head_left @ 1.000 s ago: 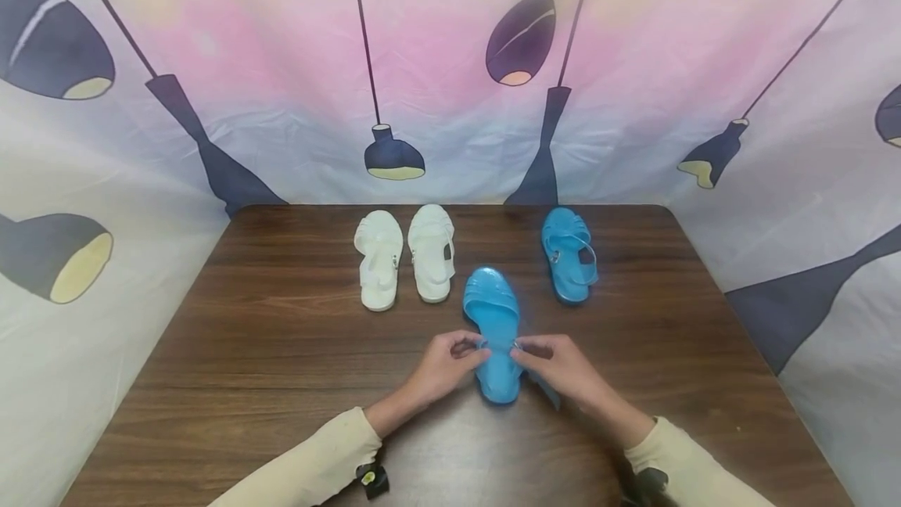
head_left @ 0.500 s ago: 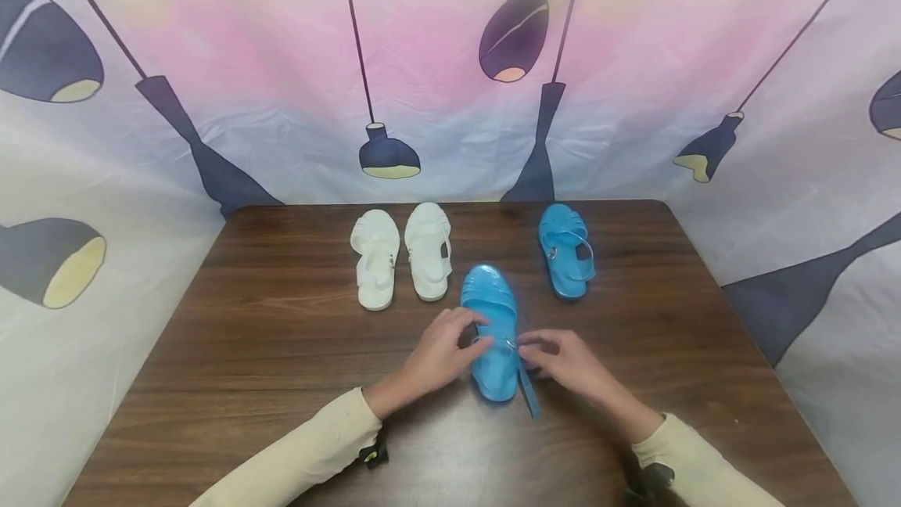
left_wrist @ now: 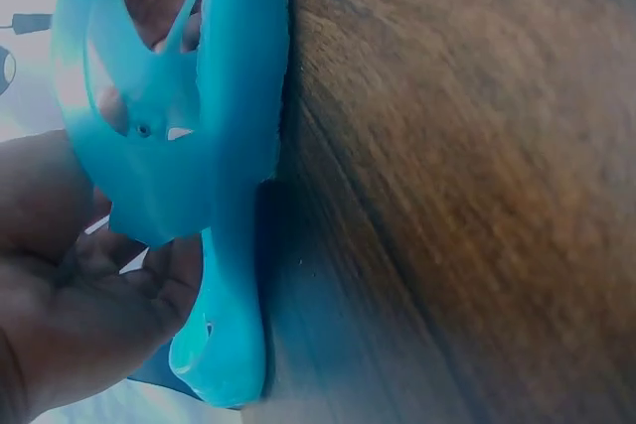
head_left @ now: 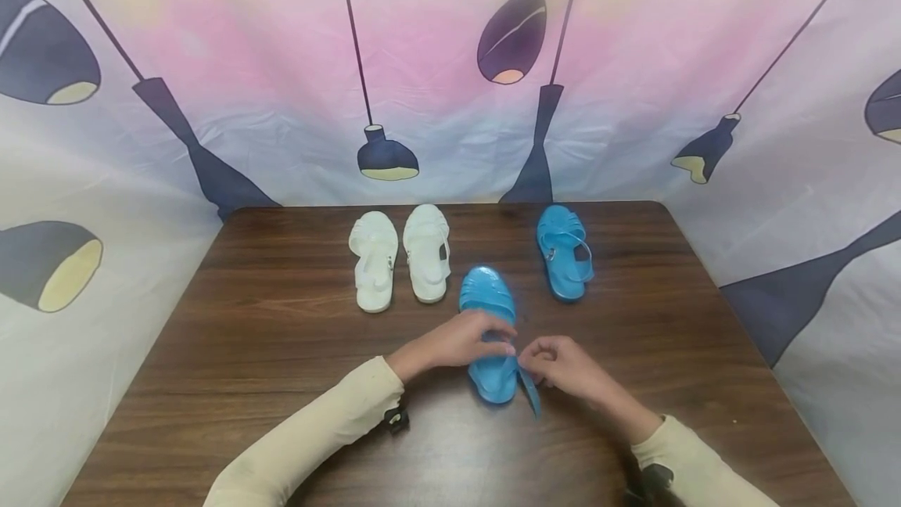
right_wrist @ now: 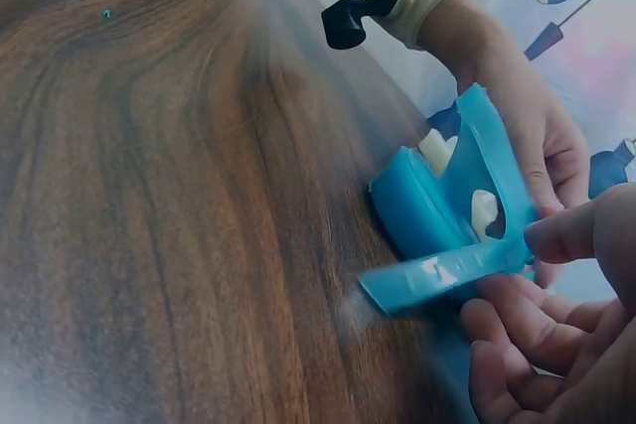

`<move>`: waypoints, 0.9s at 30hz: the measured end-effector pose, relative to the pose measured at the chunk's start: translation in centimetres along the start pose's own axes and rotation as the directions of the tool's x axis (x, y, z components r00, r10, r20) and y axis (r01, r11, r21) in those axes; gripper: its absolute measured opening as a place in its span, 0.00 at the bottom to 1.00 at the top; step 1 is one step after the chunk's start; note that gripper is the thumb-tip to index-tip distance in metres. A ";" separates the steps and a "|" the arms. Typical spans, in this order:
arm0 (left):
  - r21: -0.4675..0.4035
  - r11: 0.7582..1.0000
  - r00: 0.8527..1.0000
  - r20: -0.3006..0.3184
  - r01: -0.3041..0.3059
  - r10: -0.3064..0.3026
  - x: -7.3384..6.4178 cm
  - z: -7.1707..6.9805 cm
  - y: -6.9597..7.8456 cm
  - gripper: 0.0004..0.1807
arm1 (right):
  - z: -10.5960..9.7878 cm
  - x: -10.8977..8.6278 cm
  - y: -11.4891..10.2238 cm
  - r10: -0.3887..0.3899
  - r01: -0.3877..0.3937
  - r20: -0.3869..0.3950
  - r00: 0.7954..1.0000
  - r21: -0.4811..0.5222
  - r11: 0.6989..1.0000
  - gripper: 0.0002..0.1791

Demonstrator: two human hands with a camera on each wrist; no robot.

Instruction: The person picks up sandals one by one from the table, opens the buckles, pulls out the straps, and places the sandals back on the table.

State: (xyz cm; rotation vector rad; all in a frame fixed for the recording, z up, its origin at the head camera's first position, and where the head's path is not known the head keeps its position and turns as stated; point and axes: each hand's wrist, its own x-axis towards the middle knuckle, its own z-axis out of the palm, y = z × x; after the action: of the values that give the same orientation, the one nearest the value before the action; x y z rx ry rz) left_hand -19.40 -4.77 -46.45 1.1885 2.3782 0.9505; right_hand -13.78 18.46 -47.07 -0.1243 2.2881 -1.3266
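Note:
A blue sandal (head_left: 487,289) lies on the table, toe pointing away from me. My left hand (head_left: 466,340) reaches across it, thumb and fingers gripping its right side near the buckle; the fingertips are partly hidden. On that same side my right hand (head_left: 568,368) pinches the ankle strap (head_left: 530,393), whose loose end sticks out toward me. The right wrist view shows the right thumb and fingers on the blue strap (right_wrist: 437,275), close to where it meets the heel band. In the left wrist view the sandal's heel band (left_wrist: 159,186) stands up in front of the left hand (left_wrist: 89,315).
A pair of white sandals (head_left: 426,257) stands at the back, left of centre. The other blue sandal (head_left: 563,257), its strap looped, stands at the back right. Behind the brown wooden table (head_left: 281,288) hangs a curtain (head_left: 281,45) printed with lamps.
My left hand has left the sandal's left side and moved right across it to the buckle side. The right hand has shifted slightly and now pinches the strap, whose end has swung toward me.

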 end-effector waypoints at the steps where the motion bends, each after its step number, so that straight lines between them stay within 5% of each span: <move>1: -0.014 1.000 1.000 0.021 0.001 -0.001 0.0 0.0 -0.1 0.19 | 0.0 0.0 0.0 0.000 0.000 0.001 1.000 -0.007 1.000 0.15; 7: -0.050 0.999 0.996 0.084 0.005 -0.001 -0.1 -0.2 -0.6 0.17 | 0.0 0.1 0.2 -0.022 0.023 0.008 1.000 -0.027 0.999 0.11; 19: -0.017 1.000 1.000 -0.029 0.010 -0.011 -0.4 0.3 -0.1 0.14 | 0.1 0.6 0.4 -0.021 0.022 -0.005 1.000 0.084 0.996 0.09; 27: -0.075 0.997 0.998 -0.053 0.011 -0.015 -0.3 0.4 -0.3 0.16 | 0.3 0.7 0.2 -0.021 0.023 -0.016 1.000 0.111 0.994 0.12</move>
State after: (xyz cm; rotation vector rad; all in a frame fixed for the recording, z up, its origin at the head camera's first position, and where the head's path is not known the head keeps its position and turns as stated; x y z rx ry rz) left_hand -19.17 -4.91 -46.96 1.1319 2.3669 1.0698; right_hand -14.25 18.06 -47.61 -0.1024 2.2248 -1.4676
